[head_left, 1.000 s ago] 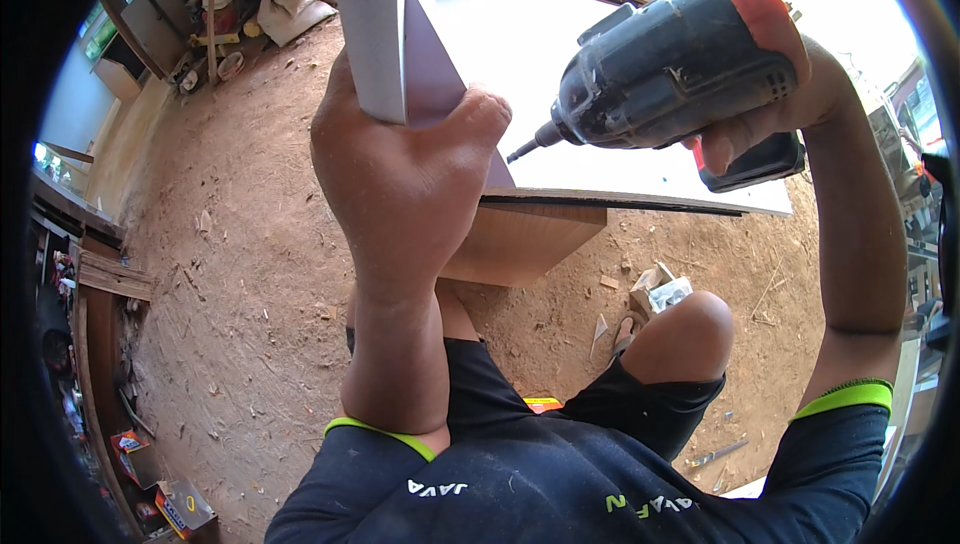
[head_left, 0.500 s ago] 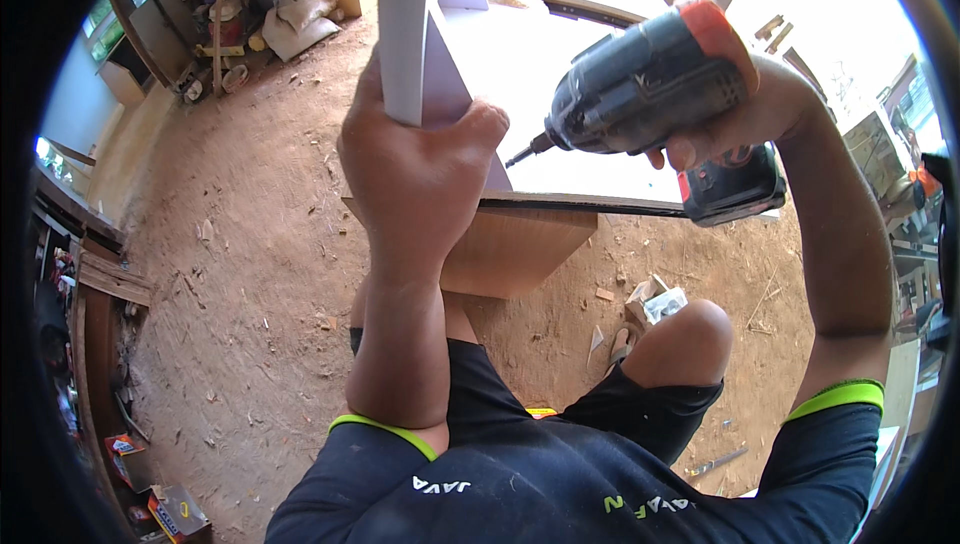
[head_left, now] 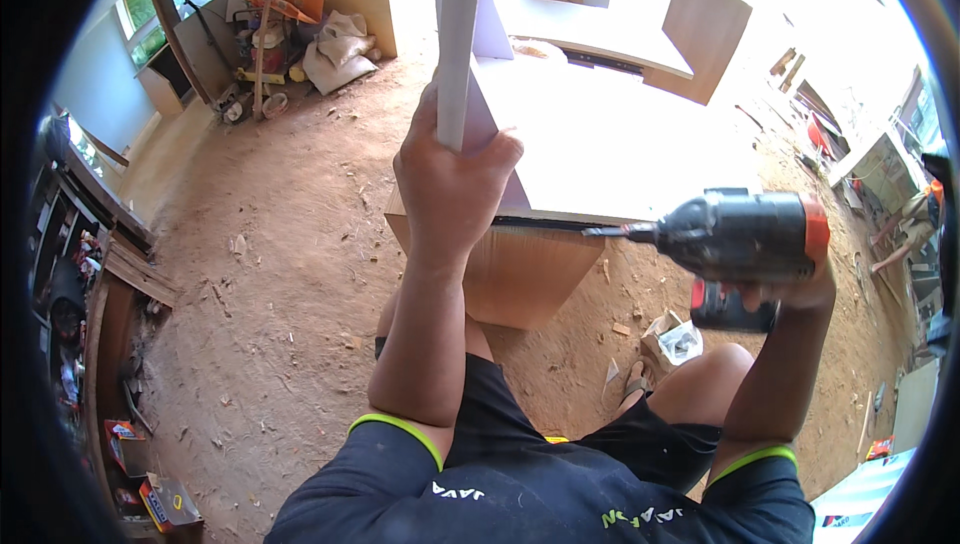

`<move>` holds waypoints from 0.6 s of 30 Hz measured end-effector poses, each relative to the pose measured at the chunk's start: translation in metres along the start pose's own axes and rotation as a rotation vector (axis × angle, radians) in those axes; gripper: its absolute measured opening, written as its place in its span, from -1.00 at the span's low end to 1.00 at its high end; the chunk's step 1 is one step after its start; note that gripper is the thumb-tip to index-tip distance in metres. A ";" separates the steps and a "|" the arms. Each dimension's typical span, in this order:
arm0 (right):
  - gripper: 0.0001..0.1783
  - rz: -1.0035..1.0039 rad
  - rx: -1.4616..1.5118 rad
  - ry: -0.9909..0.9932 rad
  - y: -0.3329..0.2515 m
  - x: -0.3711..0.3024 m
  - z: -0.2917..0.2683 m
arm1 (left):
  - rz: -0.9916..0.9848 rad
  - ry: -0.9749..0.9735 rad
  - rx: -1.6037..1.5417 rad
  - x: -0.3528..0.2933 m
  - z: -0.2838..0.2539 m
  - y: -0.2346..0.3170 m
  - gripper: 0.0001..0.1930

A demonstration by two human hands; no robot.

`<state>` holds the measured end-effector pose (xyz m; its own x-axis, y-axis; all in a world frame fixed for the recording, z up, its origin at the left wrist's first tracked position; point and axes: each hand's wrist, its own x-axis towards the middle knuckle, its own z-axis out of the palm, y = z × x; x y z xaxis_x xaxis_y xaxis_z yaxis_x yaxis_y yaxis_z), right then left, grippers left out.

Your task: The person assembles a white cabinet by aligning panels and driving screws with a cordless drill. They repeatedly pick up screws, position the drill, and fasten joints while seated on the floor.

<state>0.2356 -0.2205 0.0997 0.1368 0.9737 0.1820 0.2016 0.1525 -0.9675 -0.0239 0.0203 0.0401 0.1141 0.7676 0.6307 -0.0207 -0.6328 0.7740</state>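
Note:
My left hand (head_left: 455, 179) is wrapped round the near end of a pale upright board (head_left: 459, 54), its thumb on the board's right face. The board stands on edge along the left of a large white panel (head_left: 610, 144), which is glaring with light. My right hand (head_left: 800, 289) grips a black and red cordless impact driver (head_left: 745, 234), partly blurred. The driver is level, its bit pointing left, off the panel's near edge. A wood-coloured box (head_left: 530, 274) sits beneath the panel.
An open carton with a plastic bag (head_left: 675, 341) lies on the dirt floor by my right knee. Sacks (head_left: 340, 54) and an orange-topped machine (head_left: 280, 4) stand at the far left. Behind the panel are more boards (head_left: 705, 34). Shelving with clutter (head_left: 90, 314) lines the left.
My right hand has drawn the driver down and right, away from the board, and levelled it. My left hand keeps its hold on the board. The whole view has shifted a little.

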 end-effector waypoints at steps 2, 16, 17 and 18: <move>-0.15 -0.085 0.067 0.041 0.022 -0.022 -0.002 | -0.011 -0.035 -0.046 0.001 -0.004 0.004 -0.43; -0.40 0.266 -0.078 -0.030 0.103 -0.038 0.037 | 1.077 -0.540 1.399 0.032 -0.020 0.115 -0.44; -0.41 0.267 -0.103 -0.032 0.103 -0.037 0.039 | 1.009 -0.616 1.629 0.035 -0.011 0.117 -0.45; -0.40 0.209 -0.052 -0.039 0.103 -0.036 0.039 | 0.903 -0.723 1.866 0.038 -0.004 0.118 -0.40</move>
<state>0.2131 -0.2336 -0.0137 0.1437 0.9892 -0.0290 0.2228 -0.0609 -0.9730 -0.0256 -0.0247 0.1553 0.8817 0.4167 0.2214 0.3913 -0.3834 -0.8366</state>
